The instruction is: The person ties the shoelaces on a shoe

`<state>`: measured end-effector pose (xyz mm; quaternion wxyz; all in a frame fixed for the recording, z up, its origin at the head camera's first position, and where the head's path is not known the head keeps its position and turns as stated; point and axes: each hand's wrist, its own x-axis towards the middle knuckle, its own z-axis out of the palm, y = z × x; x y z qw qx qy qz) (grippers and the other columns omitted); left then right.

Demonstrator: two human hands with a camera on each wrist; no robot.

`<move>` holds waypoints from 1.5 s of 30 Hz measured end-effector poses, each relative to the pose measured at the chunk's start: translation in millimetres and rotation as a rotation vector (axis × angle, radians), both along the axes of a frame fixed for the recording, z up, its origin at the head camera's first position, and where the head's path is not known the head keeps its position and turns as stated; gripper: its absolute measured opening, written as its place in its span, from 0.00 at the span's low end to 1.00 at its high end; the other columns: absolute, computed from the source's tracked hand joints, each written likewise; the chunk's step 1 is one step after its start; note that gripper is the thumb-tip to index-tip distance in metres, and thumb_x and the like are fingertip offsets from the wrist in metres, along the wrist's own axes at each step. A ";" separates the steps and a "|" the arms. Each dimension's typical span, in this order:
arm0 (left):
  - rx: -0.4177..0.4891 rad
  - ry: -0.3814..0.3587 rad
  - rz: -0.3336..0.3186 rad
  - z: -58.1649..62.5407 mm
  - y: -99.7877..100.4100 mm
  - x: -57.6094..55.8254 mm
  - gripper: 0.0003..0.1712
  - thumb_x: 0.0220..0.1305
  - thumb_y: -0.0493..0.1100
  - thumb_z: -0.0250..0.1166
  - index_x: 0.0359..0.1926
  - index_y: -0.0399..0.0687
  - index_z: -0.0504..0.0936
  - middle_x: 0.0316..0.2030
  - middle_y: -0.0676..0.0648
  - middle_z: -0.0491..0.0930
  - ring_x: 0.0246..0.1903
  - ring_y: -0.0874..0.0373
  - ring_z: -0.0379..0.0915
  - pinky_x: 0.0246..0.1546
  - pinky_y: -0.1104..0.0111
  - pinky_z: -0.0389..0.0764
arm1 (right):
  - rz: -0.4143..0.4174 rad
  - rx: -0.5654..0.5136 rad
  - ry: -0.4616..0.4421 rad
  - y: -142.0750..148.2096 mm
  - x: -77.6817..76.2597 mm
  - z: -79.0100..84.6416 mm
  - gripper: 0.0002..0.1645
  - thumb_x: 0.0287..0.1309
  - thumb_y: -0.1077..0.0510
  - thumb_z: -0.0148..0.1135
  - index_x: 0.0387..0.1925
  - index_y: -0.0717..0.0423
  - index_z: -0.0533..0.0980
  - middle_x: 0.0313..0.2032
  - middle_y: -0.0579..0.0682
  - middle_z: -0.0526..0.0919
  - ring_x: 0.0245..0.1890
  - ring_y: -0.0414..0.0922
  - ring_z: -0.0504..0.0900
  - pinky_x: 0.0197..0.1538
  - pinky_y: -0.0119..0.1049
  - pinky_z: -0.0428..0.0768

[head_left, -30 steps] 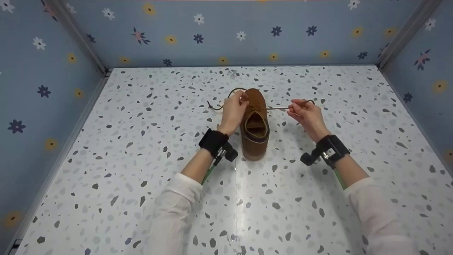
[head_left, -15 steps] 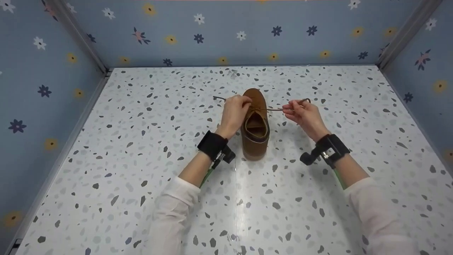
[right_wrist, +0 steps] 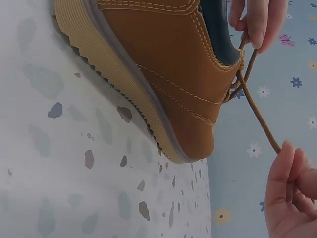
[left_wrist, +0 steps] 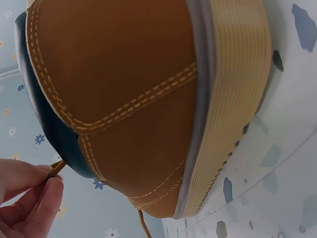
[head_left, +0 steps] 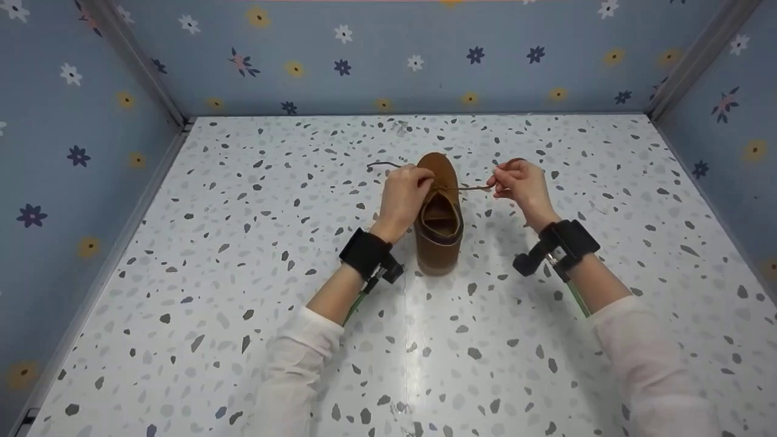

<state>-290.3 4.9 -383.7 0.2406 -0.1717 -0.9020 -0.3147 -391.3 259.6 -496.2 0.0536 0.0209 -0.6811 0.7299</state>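
Observation:
A brown leather shoe (head_left: 437, 255) with yellow stitching and a ridged tan sole (left_wrist: 240, 59) stands upright, toe pointing away from me. My left hand (head_left: 402, 197) is over the lacing at the shoe's left side. In the right wrist view, the left thumb and fingertips (right_wrist: 257, 34) pinch a loop of brown shoelace (right_wrist: 250, 64) above the tongue. Off to the right, my right hand (head_left: 525, 188) pinches the other lace end (head_left: 476, 187), which runs nearly straight from the shoe. One loose lace end (head_left: 382, 162) sticks out left beyond my left hand.
The shoe stands on a white speckled tabletop (head_left: 243, 303). Blue flower-patterned panels (head_left: 388, 54) rise at the back and on both sides. Each wrist wears a black strap (head_left: 365, 252) with a small camera.
My left hand has shifted slightly right over the lacing, and the left lace end has swung up from its lower curve. My right hand, still gripping lace, has risen a little.

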 end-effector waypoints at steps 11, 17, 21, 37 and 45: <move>-0.007 -0.010 -0.001 -0.9 -1.3 -1.0 0.06 0.39 0.39 0.57 0.24 0.48 0.76 0.20 0.55 0.69 0.22 0.66 0.63 0.23 0.80 0.61 | -0.005 0.041 0.067 -1.0 -27.3 -0.7 0.18 0.32 0.54 0.55 0.28 0.62 0.69 0.23 0.61 0.71 0.20 0.53 0.68 0.20 0.40 0.68; -0.005 -0.008 -0.018 -1.4 -2.7 -1.0 0.06 0.41 0.40 0.55 0.24 0.47 0.76 0.20 0.54 0.69 0.22 0.65 0.63 0.24 0.79 0.61 | -0.010 0.128 0.057 -9.2 -43.6 1.9 0.18 0.33 0.51 0.53 0.30 0.56 0.71 0.24 0.59 0.69 0.21 0.50 0.67 0.20 0.38 0.68; 0.004 0.006 -0.028 -1.9 -2.7 -1.1 0.05 0.41 0.39 0.55 0.24 0.47 0.76 0.20 0.54 0.69 0.21 0.65 0.63 0.23 0.80 0.61 | -0.031 0.160 0.053 -15.6 -56.0 2.8 0.21 0.31 0.52 0.54 0.33 0.55 0.67 0.26 0.58 0.69 0.23 0.49 0.69 0.21 0.36 0.69; -0.010 0.012 -0.032 -0.3 -1.9 -1.6 0.05 0.40 0.41 0.56 0.23 0.49 0.76 0.19 0.55 0.69 0.21 0.65 0.63 0.23 0.78 0.61 | 0.108 0.297 0.187 -41.6 -81.1 19.9 0.15 0.34 0.53 0.52 0.31 0.52 0.70 0.26 0.53 0.71 0.22 0.47 0.70 0.18 0.37 0.68; -0.016 0.012 -0.035 0.2 -2.0 -2.9 0.05 0.41 0.40 0.55 0.23 0.49 0.76 0.19 0.55 0.68 0.20 0.65 0.63 0.22 0.78 0.61 | 0.213 0.358 0.123 -83.6 -43.5 75.7 0.15 0.39 0.61 0.48 0.36 0.57 0.66 0.29 0.55 0.70 0.23 0.45 0.71 0.20 0.38 0.68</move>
